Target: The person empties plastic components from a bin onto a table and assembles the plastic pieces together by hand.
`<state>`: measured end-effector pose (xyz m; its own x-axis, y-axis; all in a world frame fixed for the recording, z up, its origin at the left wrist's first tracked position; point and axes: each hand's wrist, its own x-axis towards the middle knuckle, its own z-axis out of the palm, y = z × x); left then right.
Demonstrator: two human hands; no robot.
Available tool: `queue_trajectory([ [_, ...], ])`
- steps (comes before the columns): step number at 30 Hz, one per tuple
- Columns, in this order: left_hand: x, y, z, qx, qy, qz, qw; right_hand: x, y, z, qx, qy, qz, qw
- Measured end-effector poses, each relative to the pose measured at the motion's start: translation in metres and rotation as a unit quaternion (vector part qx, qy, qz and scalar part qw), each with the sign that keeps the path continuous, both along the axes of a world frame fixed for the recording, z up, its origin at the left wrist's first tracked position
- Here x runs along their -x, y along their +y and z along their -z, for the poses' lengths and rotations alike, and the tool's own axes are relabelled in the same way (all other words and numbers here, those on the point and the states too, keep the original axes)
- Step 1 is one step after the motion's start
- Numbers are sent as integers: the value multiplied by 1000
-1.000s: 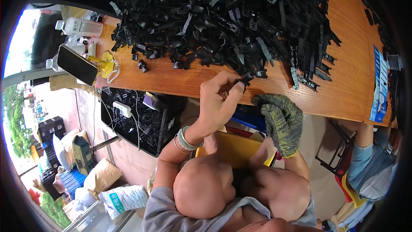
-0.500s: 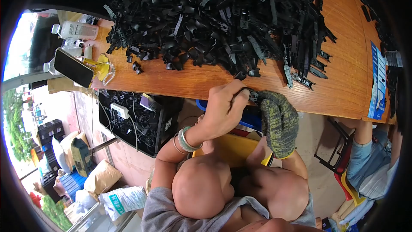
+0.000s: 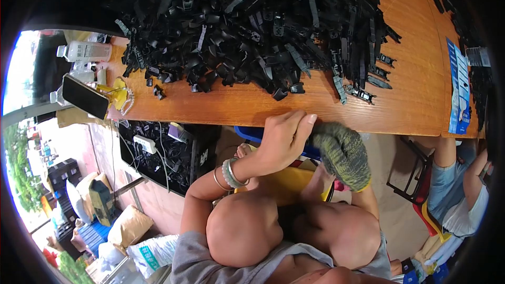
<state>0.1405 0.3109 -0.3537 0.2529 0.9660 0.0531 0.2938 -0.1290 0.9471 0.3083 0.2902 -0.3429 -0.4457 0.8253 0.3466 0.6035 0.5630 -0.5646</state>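
Across the table (image 3: pixel 415 94) before us spreads a heap of parts (image 3: pixel 236 37), a phone (image 3: pixel 85 96) and bottle (image 3: pixel 88 51) at its left, a leaflet (image 3: pixel 459 89) at far right. Below the table, to our left, stands a crate (image 3: pixel 204 151); sacks (image 3: pixel 129 226) lie farther left.

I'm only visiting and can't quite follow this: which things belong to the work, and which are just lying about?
Likely in the work:
pile of black parts
knitted glove, worn

Likely just lying about:
propped-up phone
plastic bottle
blue-and-white packet

Head-worn view, facing forward-down.
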Motion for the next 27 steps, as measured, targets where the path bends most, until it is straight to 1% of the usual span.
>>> queue_trajectory([
  [1,-3,5,0,-44,29,-14,998,-3,4,-18,263,121,28,957],
  [2,-5,8,0,-85,58,-27,994,-5,4,-28,505,232,55,829],
  [3,-5,17,5,-181,97,-4,979,-11,0,-23,466,170,75,865],
  [4,-9,23,5,-181,92,-1,979,-18,-2,-21,465,167,80,866],
  [6,-17,37,-4,-288,205,51,934,-27,-3,-21,448,260,177,837],
  [7,-20,42,-3,-328,252,69,908,-29,-3,-23,423,282,247,825],
  [8,-22,42,-4,-329,250,69,908,-33,4,-19,422,281,249,826],
  [9,-23,42,-5,-332,235,40,913,-39,14,-10,181,118,286,933],
  [10,-23,41,-5,-333,221,12,917,-41,21,-5,-74,-55,297,950],
  [11,-20,41,-1,-346,221,-13,912,-41,22,-7,-73,-53,298,950],
  [12,-14,38,4,-347,223,-9,911,-40,24,-11,-38,-79,310,947],
  [13,-8,34,8,-334,223,-45,915,-39,26,-14,-4,-103,321,941],
  [14,-2,31,9,-318,223,-82,918,-40,24,-13,-3,-99,322,942],
  [15,6,28,8,-316,228,-80,917,-43,18,-12,3,-99,327,940],
  [16,14,26,8,-285,220,-116,926,-44,12,-13,9,-101,332,938],
  [17,20,24,7,-252,211,-152,932,-44,10,-20,69,-146,360,919],
  [18,24,23,7,-248,213,-152,933,-43,10,-22,74,-146,358,919],
  [20,28,27,7,-233,215,-143,938,-40,15,-24,0,-195,374,907],
  [21,27,30,9,-261,215,-119,933,-40,17,-21,1,-199,347,917],
  [22,25,31,10,-262,214,-121,933,-40,17,-19,-1,-200,346,917],
  [24,17,32,10,-324,271,-89,902,-39,16,-16,-6,-230,334,914],
  [25,13,33,7,-313,321,-78,891,-40,14,-17,-27,-226,313,922],
  [26,10,35,9,-313,321,-78,891,-42,13,-15,-28,-226,313,922],
  [27,8,38,12,-329,328,-64,883,-43,10,-11,-11,-153,328,932],
])
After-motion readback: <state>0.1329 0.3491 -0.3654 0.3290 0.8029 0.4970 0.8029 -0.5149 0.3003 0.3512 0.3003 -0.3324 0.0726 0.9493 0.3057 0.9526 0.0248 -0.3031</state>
